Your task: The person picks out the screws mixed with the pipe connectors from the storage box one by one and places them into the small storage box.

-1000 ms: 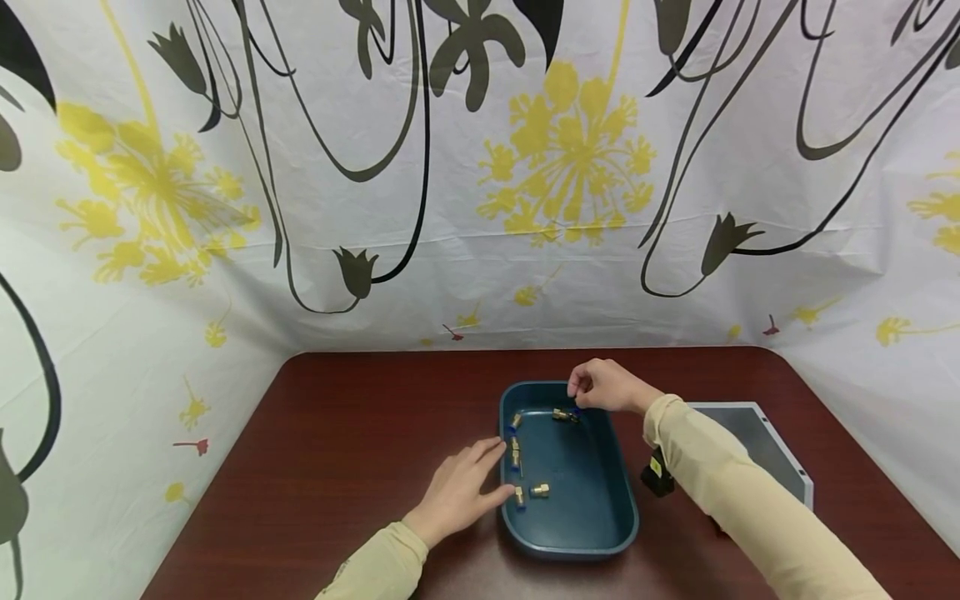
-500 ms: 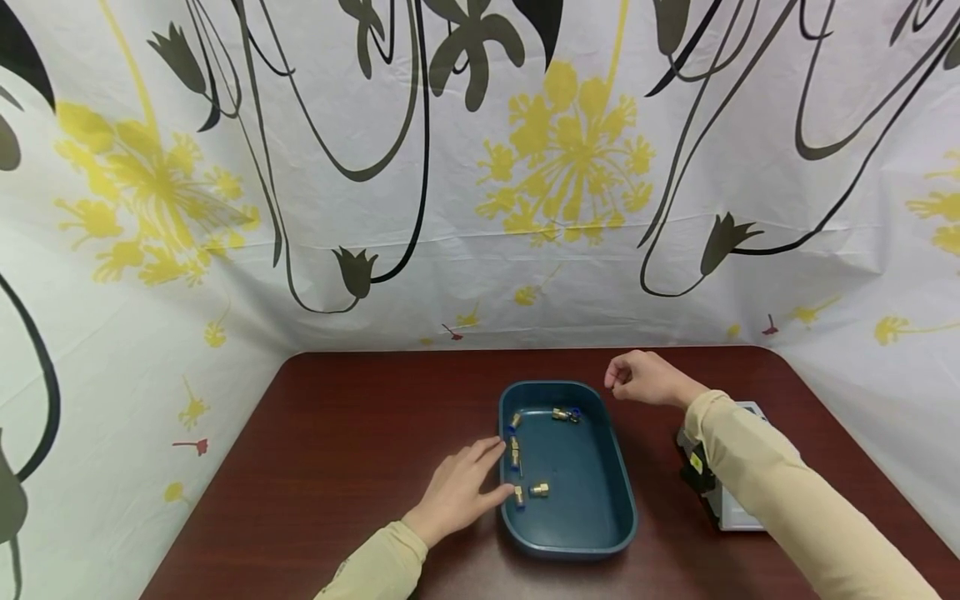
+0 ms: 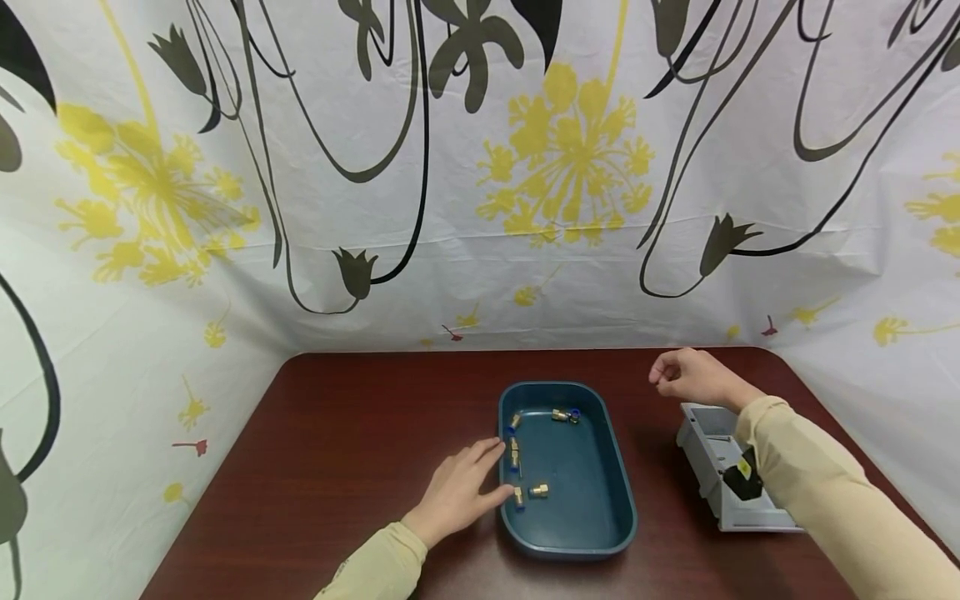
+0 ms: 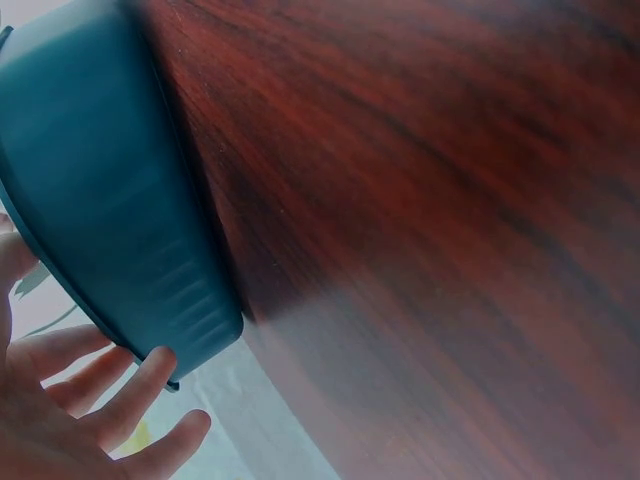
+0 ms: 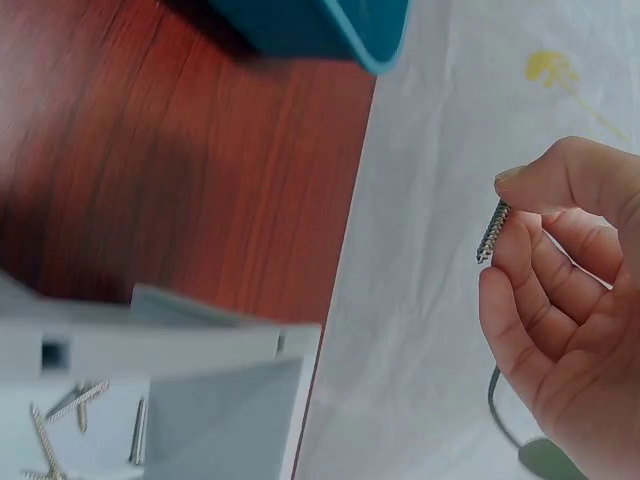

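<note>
Between thumb and fingers my right hand (image 3: 697, 377) pinches a small metal screw (image 5: 493, 232), clear to see in the right wrist view. That hand hangs above the far end of a grey compartment box (image 3: 705, 467). Several screws (image 5: 42, 440) lie in one of its compartments. My left hand (image 3: 457, 492) touches the left rim of a dark blue tray (image 3: 577, 492) with its fingers fairly straight. Inside the tray, several brass fittings with blue parts lie along the left side, with another brass fitting (image 3: 538, 491) beside them. More brass and blue fittings (image 3: 564, 415) lie at its far end.
Both the tray and the box stand on a dark red-brown wooden table (image 3: 375, 450). A patterned white cloth (image 3: 450, 208) hangs behind and along the sides. A black wrist camera (image 3: 742, 475) on the right arm partly covers the box.
My right hand has moved right, from the tray's far right corner to above the grey box, of which more now shows. The left hand stays at the rim.
</note>
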Demonstrator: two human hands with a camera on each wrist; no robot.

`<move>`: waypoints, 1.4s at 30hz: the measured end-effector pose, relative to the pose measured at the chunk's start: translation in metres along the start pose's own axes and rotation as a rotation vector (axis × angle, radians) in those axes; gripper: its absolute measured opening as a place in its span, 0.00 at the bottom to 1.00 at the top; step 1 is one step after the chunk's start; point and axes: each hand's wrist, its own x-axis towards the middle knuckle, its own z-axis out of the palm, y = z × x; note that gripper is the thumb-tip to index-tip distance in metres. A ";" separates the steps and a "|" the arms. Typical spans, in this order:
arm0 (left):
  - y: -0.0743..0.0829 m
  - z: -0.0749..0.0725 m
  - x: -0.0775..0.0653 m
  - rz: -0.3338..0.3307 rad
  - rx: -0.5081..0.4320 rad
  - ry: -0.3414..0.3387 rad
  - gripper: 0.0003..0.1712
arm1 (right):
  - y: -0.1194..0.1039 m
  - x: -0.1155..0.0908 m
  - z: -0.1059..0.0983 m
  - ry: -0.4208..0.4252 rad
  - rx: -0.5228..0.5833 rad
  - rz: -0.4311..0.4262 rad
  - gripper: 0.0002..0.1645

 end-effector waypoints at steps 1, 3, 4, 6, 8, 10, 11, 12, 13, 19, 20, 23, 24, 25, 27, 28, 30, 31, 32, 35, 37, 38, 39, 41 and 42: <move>0.000 0.000 0.000 0.000 -0.001 -0.003 0.35 | 0.002 -0.002 -0.001 0.002 -0.003 0.004 0.03; 0.000 0.000 0.000 -0.001 -0.003 -0.010 0.35 | 0.007 -0.007 -0.004 0.005 -0.008 0.019 0.04; 0.000 0.000 0.000 -0.002 -0.004 -0.013 0.35 | 0.009 -0.009 -0.006 0.009 -0.010 0.027 0.04; -0.001 0.000 0.000 0.000 -0.006 -0.012 0.35 | 0.014 -0.013 -0.008 0.010 -0.016 0.034 0.04; -0.001 0.000 0.000 0.005 -0.006 -0.006 0.35 | 0.017 -0.017 -0.010 0.015 -0.023 0.040 0.04; -0.001 0.000 0.000 0.008 -0.004 0.000 0.34 | 0.020 -0.021 -0.012 0.024 -0.035 0.041 0.04; -0.001 0.000 0.000 0.011 -0.003 0.003 0.34 | 0.021 -0.023 -0.013 0.028 -0.040 0.038 0.04; -0.001 0.000 0.000 0.012 -0.004 0.005 0.34 | 0.022 -0.024 -0.014 0.036 -0.048 0.033 0.04; 0.000 0.000 0.000 0.012 -0.005 0.006 0.34 | 0.024 -0.027 -0.014 0.045 -0.056 0.028 0.04; -0.001 0.001 0.000 0.010 0.000 0.005 0.34 | 0.037 -0.038 -0.014 0.064 -0.080 0.029 0.03; -0.001 0.001 0.000 0.009 0.001 0.005 0.34 | 0.040 -0.040 -0.013 0.062 -0.075 0.038 0.03; -0.001 0.001 -0.001 0.009 0.005 0.004 0.35 | 0.047 -0.044 -0.012 0.054 -0.072 0.055 0.04; -0.001 0.001 -0.001 0.009 0.006 0.004 0.35 | 0.050 -0.045 -0.011 0.052 -0.073 0.060 0.04; -0.001 0.001 -0.001 0.009 0.006 0.004 0.35 | 0.052 -0.046 -0.011 0.048 -0.074 0.059 0.05; -0.001 0.000 -0.001 0.010 0.007 0.003 0.35 | 0.055 -0.048 -0.009 0.040 -0.076 0.062 0.05; 0.000 0.000 0.000 0.009 0.008 0.002 0.35 | 0.057 -0.050 -0.008 0.036 -0.076 0.067 0.05; 0.000 0.000 0.000 0.006 0.009 -0.001 0.35 | 0.060 -0.052 -0.006 0.030 -0.072 0.077 0.04; 0.000 0.000 0.000 0.004 0.008 -0.004 0.35 | 0.061 -0.053 -0.005 0.027 -0.069 0.081 0.04; 0.000 0.000 0.000 0.001 0.008 -0.006 0.35 | 0.063 -0.054 -0.005 0.024 -0.068 0.083 0.05; 0.001 0.000 0.000 -0.004 0.007 -0.011 0.35 | 0.065 -0.056 -0.003 0.020 -0.062 0.075 0.04; 0.001 0.000 0.000 -0.006 0.006 -0.014 0.35 | 0.066 -0.056 -0.001 0.018 -0.061 0.064 0.04; 0.001 0.000 0.000 -0.007 0.006 -0.015 0.35 | 0.066 -0.057 -0.001 0.018 -0.058 0.060 0.04; 0.001 0.000 0.000 -0.008 0.006 -0.016 0.35 | 0.066 -0.057 0.000 0.019 -0.055 0.057 0.03; 0.001 0.000 0.000 -0.010 0.006 -0.019 0.35 | 0.066 -0.056 0.001 0.026 -0.053 0.050 0.03; 0.001 0.000 0.000 -0.010 0.007 -0.019 0.35 | 0.066 -0.056 0.001 0.029 -0.050 0.047 0.03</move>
